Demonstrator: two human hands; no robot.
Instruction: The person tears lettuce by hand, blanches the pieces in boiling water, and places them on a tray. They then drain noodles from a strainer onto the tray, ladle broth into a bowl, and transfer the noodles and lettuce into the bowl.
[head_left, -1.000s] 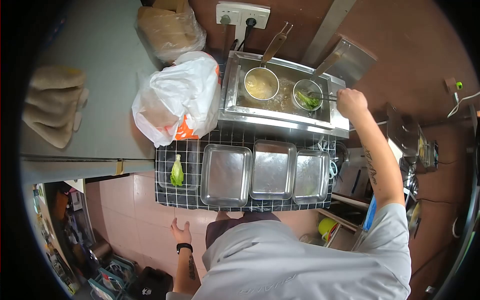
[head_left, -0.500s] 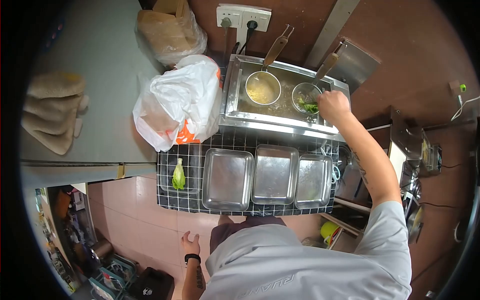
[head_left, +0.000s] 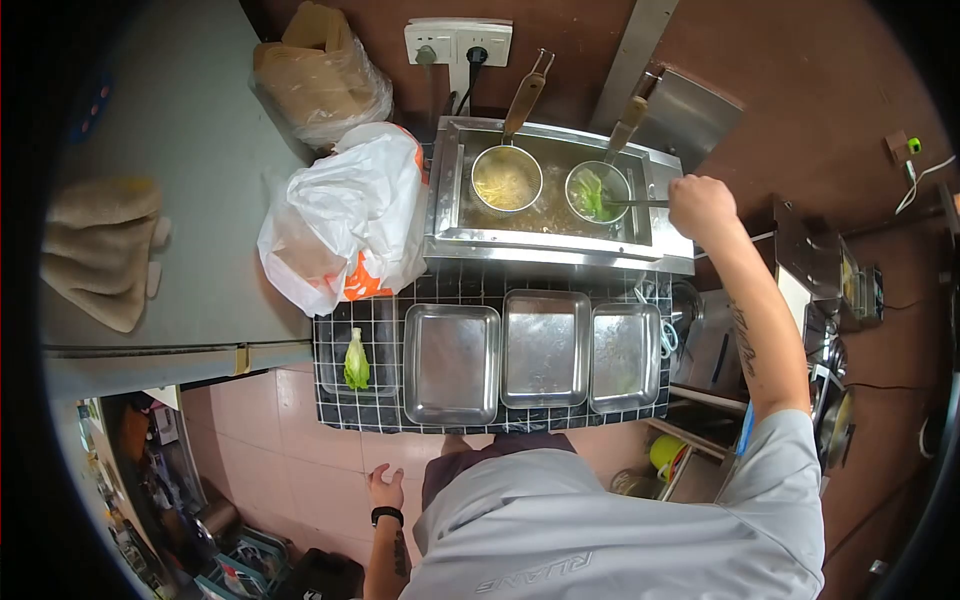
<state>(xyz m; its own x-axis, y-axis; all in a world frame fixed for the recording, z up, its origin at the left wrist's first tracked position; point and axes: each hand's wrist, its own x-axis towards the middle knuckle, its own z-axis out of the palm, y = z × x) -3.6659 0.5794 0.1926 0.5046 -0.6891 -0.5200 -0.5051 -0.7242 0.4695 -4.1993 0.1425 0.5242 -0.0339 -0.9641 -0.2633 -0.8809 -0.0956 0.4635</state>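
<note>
Greens (head_left: 594, 196) sit in a wire strainer (head_left: 629, 186) just left of my right hand (head_left: 703, 208), its fingers closed round a thin utensil (head_left: 645, 203) that reaches into them. Farther left of those fingers, a second strainer (head_left: 542, 180) holds pale yellow food (head_left: 503, 184). My left hand (head_left: 386, 488) hangs with fingers parted and slightly curled, a metal tray (head_left: 451, 365) ahead of them.
</note>
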